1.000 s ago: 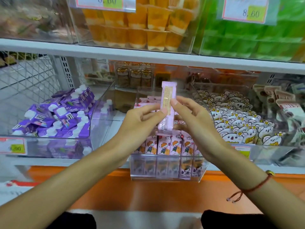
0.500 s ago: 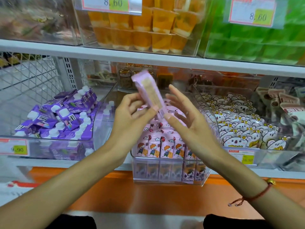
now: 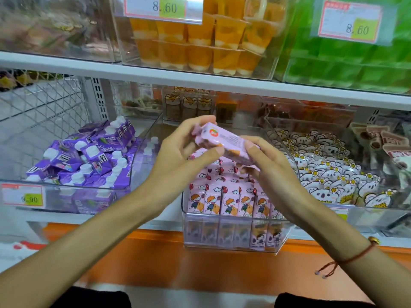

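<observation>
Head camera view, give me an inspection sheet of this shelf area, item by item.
Surface: white shop shelf, carrying clear bins.
Job's things: pink packet held tilted above the clear bin of matching packets standing upright.
Clutter: nothing seen.
Hands: left hand and right hand both pinch the pink packet, one toward each end.
Cables: nothing seen.
Surroundings: purple pouches left, white flower-print packets right, orange cups and green packs on the shelf above; red cord bracelet on the right wrist.
</observation>
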A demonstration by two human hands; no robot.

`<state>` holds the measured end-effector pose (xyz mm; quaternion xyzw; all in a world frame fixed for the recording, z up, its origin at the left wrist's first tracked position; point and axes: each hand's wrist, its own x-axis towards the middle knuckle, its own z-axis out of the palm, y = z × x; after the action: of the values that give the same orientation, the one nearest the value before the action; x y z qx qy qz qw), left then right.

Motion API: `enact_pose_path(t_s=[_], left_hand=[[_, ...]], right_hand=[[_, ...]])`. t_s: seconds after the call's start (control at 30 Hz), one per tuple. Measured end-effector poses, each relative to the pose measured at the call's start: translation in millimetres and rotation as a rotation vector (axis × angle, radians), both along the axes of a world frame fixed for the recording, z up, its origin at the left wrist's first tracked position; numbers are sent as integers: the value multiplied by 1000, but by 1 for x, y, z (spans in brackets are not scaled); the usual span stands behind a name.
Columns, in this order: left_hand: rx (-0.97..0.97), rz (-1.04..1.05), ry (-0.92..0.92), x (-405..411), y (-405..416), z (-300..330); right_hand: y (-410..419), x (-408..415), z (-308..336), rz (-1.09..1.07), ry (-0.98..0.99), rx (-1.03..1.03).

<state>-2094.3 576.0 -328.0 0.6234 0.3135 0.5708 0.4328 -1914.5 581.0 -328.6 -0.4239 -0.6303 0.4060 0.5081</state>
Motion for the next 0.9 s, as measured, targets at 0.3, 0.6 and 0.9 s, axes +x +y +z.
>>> enact_pose_path(t_s=[0.3, 0.6, 0.9], left_hand=[[155, 411, 17, -33, 29, 11], [157, 487, 126, -41, 86, -2], [219, 429, 480, -37, 131, -2]], right_hand=[[42, -1, 11, -140, -257, -29], [146, -48, -7, -49, -1114, 140], [158, -29, -24, 36, -1268, 62]])
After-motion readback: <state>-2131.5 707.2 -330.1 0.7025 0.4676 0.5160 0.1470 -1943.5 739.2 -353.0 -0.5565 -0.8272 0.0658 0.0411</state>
